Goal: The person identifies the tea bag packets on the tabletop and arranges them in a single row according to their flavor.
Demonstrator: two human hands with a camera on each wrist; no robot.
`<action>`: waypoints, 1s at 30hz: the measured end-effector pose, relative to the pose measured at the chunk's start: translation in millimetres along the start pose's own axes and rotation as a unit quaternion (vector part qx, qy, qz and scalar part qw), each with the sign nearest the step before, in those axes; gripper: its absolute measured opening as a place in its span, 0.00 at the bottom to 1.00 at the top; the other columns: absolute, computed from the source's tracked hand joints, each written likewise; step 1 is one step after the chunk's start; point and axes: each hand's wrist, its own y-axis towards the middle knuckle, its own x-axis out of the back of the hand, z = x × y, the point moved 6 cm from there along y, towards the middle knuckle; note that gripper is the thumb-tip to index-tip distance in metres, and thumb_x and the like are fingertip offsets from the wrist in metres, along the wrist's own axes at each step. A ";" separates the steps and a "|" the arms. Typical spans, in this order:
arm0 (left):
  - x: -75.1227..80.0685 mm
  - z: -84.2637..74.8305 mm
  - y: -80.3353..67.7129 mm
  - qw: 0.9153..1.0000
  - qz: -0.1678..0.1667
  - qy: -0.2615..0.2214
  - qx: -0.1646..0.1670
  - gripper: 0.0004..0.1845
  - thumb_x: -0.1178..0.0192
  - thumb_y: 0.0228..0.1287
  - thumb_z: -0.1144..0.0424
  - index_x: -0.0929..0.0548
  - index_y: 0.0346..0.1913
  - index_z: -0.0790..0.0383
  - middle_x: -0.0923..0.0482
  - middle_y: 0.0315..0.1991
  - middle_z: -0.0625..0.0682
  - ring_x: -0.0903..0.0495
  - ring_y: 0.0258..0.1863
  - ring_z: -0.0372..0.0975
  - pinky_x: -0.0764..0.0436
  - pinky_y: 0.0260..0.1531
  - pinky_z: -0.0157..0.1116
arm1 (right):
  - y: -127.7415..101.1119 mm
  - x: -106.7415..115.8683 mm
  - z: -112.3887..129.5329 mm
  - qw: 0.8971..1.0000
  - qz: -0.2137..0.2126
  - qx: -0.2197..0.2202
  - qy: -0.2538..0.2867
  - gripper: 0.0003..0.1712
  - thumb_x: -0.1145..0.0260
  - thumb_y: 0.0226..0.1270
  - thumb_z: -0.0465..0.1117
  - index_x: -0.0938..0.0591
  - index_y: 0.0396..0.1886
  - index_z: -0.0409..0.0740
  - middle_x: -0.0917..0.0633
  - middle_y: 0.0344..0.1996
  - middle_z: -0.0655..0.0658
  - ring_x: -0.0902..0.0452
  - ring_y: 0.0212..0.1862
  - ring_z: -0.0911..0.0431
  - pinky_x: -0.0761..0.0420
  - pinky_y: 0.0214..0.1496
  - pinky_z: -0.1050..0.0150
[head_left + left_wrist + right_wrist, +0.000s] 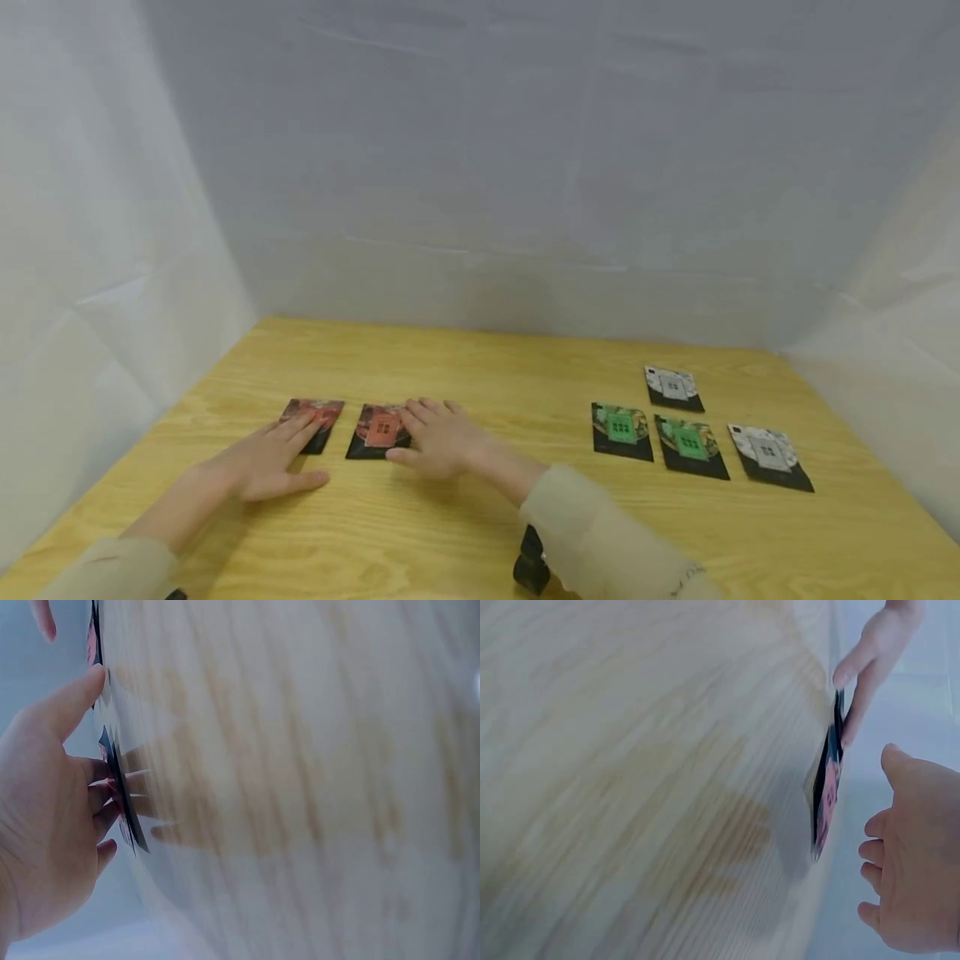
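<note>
The left hand (pixel 270 467) has its fingers extended and touches with them the left red packet (pixel 330 414); it does not grip it. The right hand (pixel 442 437), apart from the left, also holds nothing: its fingers are spread above the edge of the right red packet (pixel 380 429), and the right wrist view shows a gap between. Both red packets lie side by side, on the left part of the table (pixel 480 367). The step in hand seems to be the arranging of this pair. The next move, I judge, calls for light fingers, so that neither packet slides. Well apart, to the right, are two green packets (pixel 690 440) and two white packets (pixel 768 452).
</note>
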 end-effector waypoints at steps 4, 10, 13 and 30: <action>-2.3 0.9 -1.5 1.000 -0.001 0.004 -0.001 0.47 0.52 0.62 0.35 0.43 0.67 0.76 0.50 0.68 0.71 0.48 0.66 0.63 0.48 0.62 0.59 | -12.6 -4.5 -23.5 1.000 -0.001 0.003 0.030 0.42 0.65 0.70 0.66 0.52 0.74 0.47 0.53 0.73 0.46 0.62 0.73 0.52 0.58 0.72 0.52; -4.7 1.3 -2.7 1.000 -0.001 0.006 -0.001 0.48 0.52 0.62 0.35 0.43 0.67 0.76 0.50 0.68 0.71 0.48 0.66 0.63 0.48 0.62 0.59 | -34.2 -8.1 -62.5 0.999 -0.013 -0.006 0.046 0.41 0.62 0.72 0.63 0.51 0.74 0.42 0.51 0.73 0.42 0.59 0.72 0.49 0.55 0.71 0.49; -4.0 1.6 -2.9 1.000 0.000 0.005 -0.002 0.48 0.52 0.62 0.35 0.43 0.67 0.77 0.50 0.68 0.71 0.49 0.66 0.63 0.48 0.62 0.59 | -46.3 -8.5 -81.9 0.998 -0.018 -0.015 0.061 0.40 0.61 0.72 0.62 0.51 0.74 0.42 0.52 0.73 0.42 0.60 0.73 0.48 0.56 0.71 0.48; -3.2 4.7 -5.5 1.000 0.010 -0.007 -0.003 0.47 0.51 0.62 0.36 0.44 0.67 0.76 0.51 0.68 0.71 0.51 0.66 0.64 0.50 0.62 0.60 | -122.7 -17.5 -162.0 0.994 -0.058 -0.040 0.089 0.43 0.58 0.71 0.63 0.48 0.72 0.37 0.49 0.71 0.37 0.56 0.71 0.42 0.54 0.69 0.42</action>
